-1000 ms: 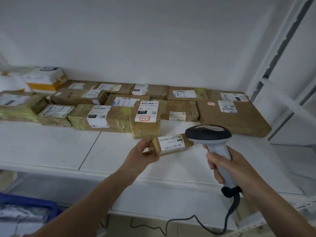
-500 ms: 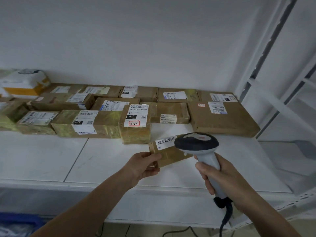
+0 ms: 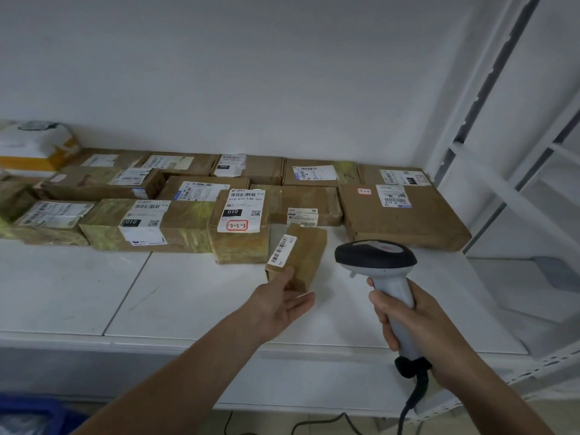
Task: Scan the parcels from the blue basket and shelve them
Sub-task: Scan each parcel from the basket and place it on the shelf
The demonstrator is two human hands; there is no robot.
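Observation:
A small brown parcel (image 3: pixel 306 255) with a barcode label lies on the white shelf (image 3: pixel 175 290), lengthwise away from me, just right of the parcel marked 3-2-3 (image 3: pixel 240 227). My left hand (image 3: pixel 279 304) is at its near end. The thumb touches the near corner and the fingers lie nearly straight beside it. My right hand (image 3: pixel 408 318) grips the handle of a grey barcode scanner (image 3: pixel 375 257), whose dark head hovers to the right of the small parcel. A corner of the blue basket (image 3: pixel 28 409) shows at the bottom left.
Several taped brown parcels with labels fill the back of the shelf in rows, with a large flat one (image 3: pixel 405 221) at the right. A white and yellow bag (image 3: pixel 34 146) sits at the far left. White rack uprights (image 3: pixel 477 120) stand on the right. The scanner cable (image 3: pixel 411 403) hangs below.
The small parcel turned from crosswise to lengthwise and came down onto the shelf beside the 3-2-3 parcel. My left hand's fingers straightened. The scanner stayed in my right hand.

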